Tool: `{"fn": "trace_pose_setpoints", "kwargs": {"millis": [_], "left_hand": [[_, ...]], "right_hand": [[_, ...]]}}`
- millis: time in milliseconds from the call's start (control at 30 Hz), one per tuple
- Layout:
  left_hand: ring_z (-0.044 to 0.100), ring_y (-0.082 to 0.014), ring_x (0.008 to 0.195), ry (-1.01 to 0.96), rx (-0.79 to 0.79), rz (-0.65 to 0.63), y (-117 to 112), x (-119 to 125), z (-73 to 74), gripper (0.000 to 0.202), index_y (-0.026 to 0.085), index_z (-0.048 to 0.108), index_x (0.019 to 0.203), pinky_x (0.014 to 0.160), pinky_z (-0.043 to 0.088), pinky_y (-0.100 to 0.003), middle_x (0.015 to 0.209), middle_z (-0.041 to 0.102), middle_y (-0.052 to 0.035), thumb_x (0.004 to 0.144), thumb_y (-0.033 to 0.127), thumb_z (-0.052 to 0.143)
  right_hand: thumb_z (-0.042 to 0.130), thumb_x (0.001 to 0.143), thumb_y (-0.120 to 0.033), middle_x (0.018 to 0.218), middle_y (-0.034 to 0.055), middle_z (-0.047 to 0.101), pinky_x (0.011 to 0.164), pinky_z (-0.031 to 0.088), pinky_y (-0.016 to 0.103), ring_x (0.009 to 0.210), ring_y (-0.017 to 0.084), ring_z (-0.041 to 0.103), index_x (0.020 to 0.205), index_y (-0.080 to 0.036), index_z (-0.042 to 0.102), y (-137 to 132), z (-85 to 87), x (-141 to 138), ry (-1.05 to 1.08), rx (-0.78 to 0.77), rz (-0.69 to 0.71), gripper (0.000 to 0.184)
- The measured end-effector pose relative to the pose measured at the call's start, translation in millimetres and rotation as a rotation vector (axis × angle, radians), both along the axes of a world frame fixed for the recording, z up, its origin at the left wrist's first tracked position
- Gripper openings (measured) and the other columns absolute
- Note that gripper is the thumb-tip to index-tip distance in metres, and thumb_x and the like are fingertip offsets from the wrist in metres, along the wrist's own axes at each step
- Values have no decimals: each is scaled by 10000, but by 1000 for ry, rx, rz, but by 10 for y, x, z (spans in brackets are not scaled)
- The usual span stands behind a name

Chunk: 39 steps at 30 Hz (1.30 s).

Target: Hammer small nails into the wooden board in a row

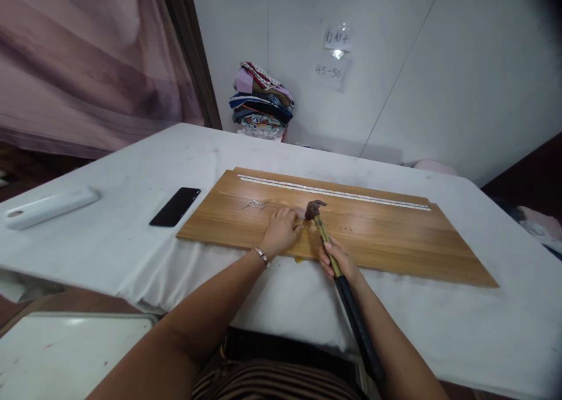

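My right hand [338,260] is wrapped around the shaft of a claw hammer [322,231], above its dark grip. The rusty hammer head is just right of my left fingertips, over a wooden board [404,242]. My left hand [283,229] rests on the board with its fingers drawn together. Whatever they pinch is too small or hidden to make out. Left of that hand lies a small pile of loose nails [257,204]. A short row of small dark dots [345,228] marks the board right of the hammer.
Two pale measuring strips [333,191] run along the board's far side. A black phone [175,207] and a long white plastic object [52,207] lie to the left on the white-covered table [132,171]. Folded cloths [262,104] are stacked by the wall.
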<state>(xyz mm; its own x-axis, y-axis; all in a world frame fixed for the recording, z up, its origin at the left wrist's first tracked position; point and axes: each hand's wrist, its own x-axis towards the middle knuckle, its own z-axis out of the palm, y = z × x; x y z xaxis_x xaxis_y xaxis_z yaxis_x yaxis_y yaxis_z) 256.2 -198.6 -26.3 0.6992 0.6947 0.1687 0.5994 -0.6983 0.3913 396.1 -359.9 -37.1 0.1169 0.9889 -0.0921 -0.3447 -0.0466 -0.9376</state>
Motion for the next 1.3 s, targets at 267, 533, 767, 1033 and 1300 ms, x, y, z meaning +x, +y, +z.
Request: {"fn": "trace_pose_setpoints", "kwargs": {"millis": [267, 533, 767, 1033, 1300], "left_hand": [[585, -282, 1201, -2, 8, -3, -13, -3, 12, 127, 195, 641, 1028, 1088, 422, -440, 1189, 668, -119, 1000, 299, 574], [581, -287, 1203, -8, 6, 1, -5, -1, -2, 138, 194, 648, 1029, 1078, 425, -449, 1186, 668, -122, 996, 308, 578], [580, -282, 1200, -11, 4, 5, -10, 0, 6, 107, 196, 647, 1015, 1072, 424, -435, 1182, 670, -116, 985, 288, 601], [587, -280, 1191, -8, 22, -11, 5, 0, -15, 127, 189, 644, 1025, 1078, 426, -437, 1180, 673, -118, 999, 297, 582], [579, -288, 1206, -11, 20, -9, -4, 0, -12, 111, 193, 644, 1028, 1079, 425, -445, 1195, 671, -121, 979, 281, 600]], "right_hand": [[730, 830, -620, 541, -145, 512, 282, 313, 177, 286, 58, 376, 1029, -241, 497, 10, 20, -12, 10, -19, -9, 488], [702, 867, -586, 558, -139, 511, 292, 328, 190, 297, 63, 378, 1064, -246, 511, 0, 7, 4, 9, -7, -3, 437], [711, 864, -585, 557, -137, 512, 286, 305, 184, 292, 59, 374, 1046, -241, 511, 5, 7, -10, 17, -4, 0, 437], [719, 851, -597, 558, -141, 518, 301, 324, 183, 296, 62, 384, 1090, -240, 511, -3, 41, -5, 14, -5, -3, 478], [702, 871, -586, 566, -135, 519, 295, 330, 186, 301, 64, 378, 1057, -251, 501, -5, -1, 17, 9, 0, 17, 433]]}}
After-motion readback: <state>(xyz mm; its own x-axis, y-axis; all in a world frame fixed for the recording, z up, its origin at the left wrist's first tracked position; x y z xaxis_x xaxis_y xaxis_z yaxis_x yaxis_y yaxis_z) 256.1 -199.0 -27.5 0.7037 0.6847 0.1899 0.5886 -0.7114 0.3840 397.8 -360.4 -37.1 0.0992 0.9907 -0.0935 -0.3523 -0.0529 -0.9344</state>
